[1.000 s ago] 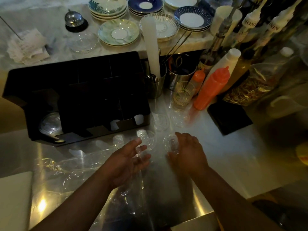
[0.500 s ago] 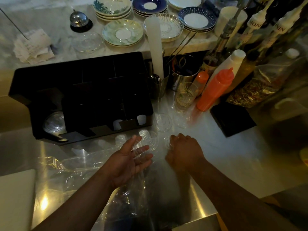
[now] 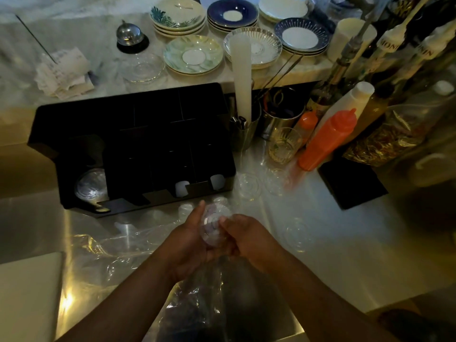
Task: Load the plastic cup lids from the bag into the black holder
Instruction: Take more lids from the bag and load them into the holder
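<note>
Both my hands hold a small stack of clear plastic lids [image 3: 214,224] just above the steel counter. My left hand [image 3: 191,245] cups the stack from the left with the thumb up along its side. My right hand [image 3: 249,239] grips it from the right. The crumpled clear plastic bag [image 3: 128,253] lies under and left of my hands. The black holder [image 3: 138,144] stands behind, with clear lids [image 3: 91,185] in its left front slot. Loose clear lids [image 3: 249,187] lie on the counter to the right of the holder.
Behind the holder, a marble shelf carries stacked saucers [image 3: 193,54], a service bell [image 3: 130,35] and paper receipts [image 3: 63,72]. To the right stand an orange squeeze bottle [image 3: 328,141], a glass [image 3: 283,145], syrup bottles [image 3: 385,53] and metal utensil cups [image 3: 278,117].
My hands have closed together and lifted a stack of lids off the counter. A second ago they lay apart, fingers spread over the lids and bag.
</note>
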The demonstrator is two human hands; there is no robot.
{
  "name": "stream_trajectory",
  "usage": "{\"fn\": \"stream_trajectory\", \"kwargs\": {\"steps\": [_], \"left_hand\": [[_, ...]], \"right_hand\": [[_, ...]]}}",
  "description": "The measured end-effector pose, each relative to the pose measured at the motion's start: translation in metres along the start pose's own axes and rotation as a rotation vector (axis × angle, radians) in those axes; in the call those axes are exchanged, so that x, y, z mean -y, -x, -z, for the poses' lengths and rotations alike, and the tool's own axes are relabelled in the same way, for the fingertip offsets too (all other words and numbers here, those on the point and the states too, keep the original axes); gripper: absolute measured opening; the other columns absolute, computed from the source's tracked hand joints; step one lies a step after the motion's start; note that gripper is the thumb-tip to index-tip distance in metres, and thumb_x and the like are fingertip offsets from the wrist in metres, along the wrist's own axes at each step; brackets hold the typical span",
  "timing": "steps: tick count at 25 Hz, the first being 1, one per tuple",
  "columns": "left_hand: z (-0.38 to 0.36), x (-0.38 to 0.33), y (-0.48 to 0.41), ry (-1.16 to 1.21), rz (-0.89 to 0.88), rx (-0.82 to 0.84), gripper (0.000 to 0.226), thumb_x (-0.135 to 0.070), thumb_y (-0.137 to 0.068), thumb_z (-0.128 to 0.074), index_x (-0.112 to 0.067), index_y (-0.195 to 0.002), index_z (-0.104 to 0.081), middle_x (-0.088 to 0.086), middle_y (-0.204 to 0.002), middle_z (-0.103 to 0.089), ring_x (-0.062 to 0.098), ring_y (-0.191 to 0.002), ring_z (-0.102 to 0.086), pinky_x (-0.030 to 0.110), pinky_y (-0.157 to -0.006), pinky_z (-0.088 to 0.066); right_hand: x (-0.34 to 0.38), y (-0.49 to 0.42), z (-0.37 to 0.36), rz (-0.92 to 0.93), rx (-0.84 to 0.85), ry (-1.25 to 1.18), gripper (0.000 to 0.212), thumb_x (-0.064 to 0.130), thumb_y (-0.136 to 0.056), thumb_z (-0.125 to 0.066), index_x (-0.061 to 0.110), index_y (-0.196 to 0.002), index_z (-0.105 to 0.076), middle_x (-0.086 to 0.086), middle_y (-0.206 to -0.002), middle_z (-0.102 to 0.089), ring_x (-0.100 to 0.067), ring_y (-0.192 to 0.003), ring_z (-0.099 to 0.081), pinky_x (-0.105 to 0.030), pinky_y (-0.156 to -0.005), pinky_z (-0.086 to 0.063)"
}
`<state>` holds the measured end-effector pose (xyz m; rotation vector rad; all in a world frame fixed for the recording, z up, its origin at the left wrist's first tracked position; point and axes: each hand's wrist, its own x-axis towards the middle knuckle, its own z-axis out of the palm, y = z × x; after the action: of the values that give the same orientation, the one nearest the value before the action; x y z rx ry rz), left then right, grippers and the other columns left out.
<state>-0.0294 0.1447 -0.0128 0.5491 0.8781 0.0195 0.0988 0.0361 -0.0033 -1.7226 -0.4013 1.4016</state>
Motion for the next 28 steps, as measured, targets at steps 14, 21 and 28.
{"fn": "stream_trajectory", "kwargs": {"steps": [14, 21, 28], "left_hand": [[0.027, -0.009, -0.002, 0.068, -0.036, -0.086, 0.049, -0.057, -0.079, -0.075, -0.03, -0.119, -0.074, 0.017, -0.111, -0.07, 0.031, -0.084, -0.072, 0.047, -0.078, -0.06], [0.024, -0.01, -0.001, 0.06, -0.033, -0.093, 0.045, -0.056, -0.086, -0.069, -0.028, -0.121, -0.073, 0.02, -0.12, -0.066, 0.033, -0.088, -0.074, 0.051, -0.082, -0.059], [0.02, -0.012, 0.002, 0.068, -0.051, -0.107, 0.044, -0.061, -0.086, -0.068, -0.031, -0.118, -0.074, 0.021, -0.131, -0.061, 0.038, -0.101, -0.071, 0.067, -0.108, -0.043]], "right_hand": [[-0.013, -0.062, 0.026, 0.448, -0.255, 1.376, 0.074, 0.052, -0.084, -0.066, 0.022, -0.147, -0.043, -0.006, -0.145, -0.051, -0.027, -0.12, -0.05, -0.039, -0.096, -0.046], [-0.013, -0.075, 0.019, 0.413, -0.227, 1.535, 0.067, 0.053, -0.085, -0.063, 0.018, -0.14, -0.05, -0.011, -0.134, -0.057, -0.03, -0.115, -0.054, -0.042, -0.092, -0.045], [0.006, -0.036, 0.02, 0.235, -0.318, 0.298, 0.007, 0.023, -0.098, -0.058, 0.023, -0.095, -0.064, -0.006, -0.079, -0.075, -0.02, -0.068, -0.072, -0.035, -0.06, -0.058]]}}
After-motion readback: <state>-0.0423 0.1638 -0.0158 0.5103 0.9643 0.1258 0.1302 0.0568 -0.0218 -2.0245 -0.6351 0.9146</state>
